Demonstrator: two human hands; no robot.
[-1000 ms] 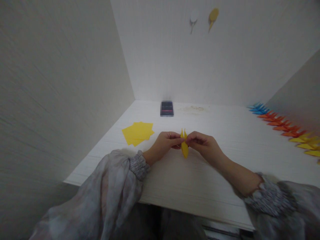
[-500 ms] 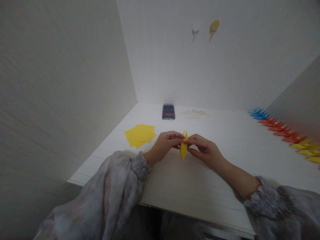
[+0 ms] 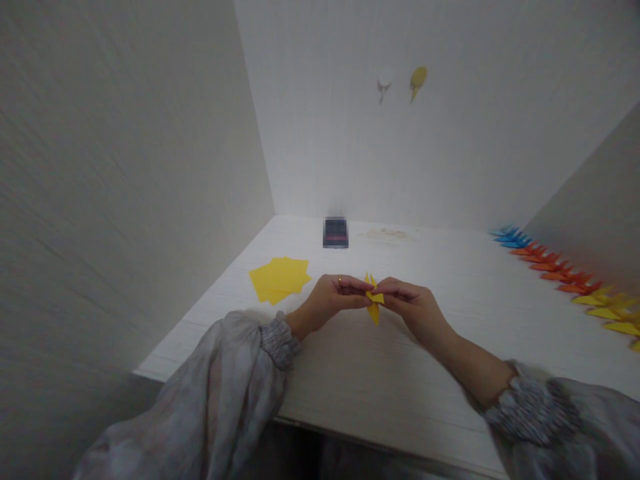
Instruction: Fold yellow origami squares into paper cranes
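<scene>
A partly folded yellow origami paper (image 3: 374,313) is held between my two hands above the white table. Two narrow points stick up at its far end, one broad point faces me, and a flap stands out to the right. My left hand (image 3: 336,293), with a ring on one finger, pinches it from the left. From the right, my right hand (image 3: 413,300) grips it between thumb and fingers. My fingertips hide the middle of the fold.
Several yellow paper sheets (image 3: 281,279) lie overlapping on the white table (image 3: 400,380), left of my hands. A dark, blurred-out device (image 3: 335,233) sits near the back wall. Folded paper cranes in blue (image 3: 511,237), orange-red (image 3: 555,267) and yellow (image 3: 613,310) line the right side. Two hooks (image 3: 418,77) hang on the wall.
The yellow fold has turned slightly, and a flap on its right side now stands out. My fingers have shifted closer together around its middle. The view has tilted up a little.
</scene>
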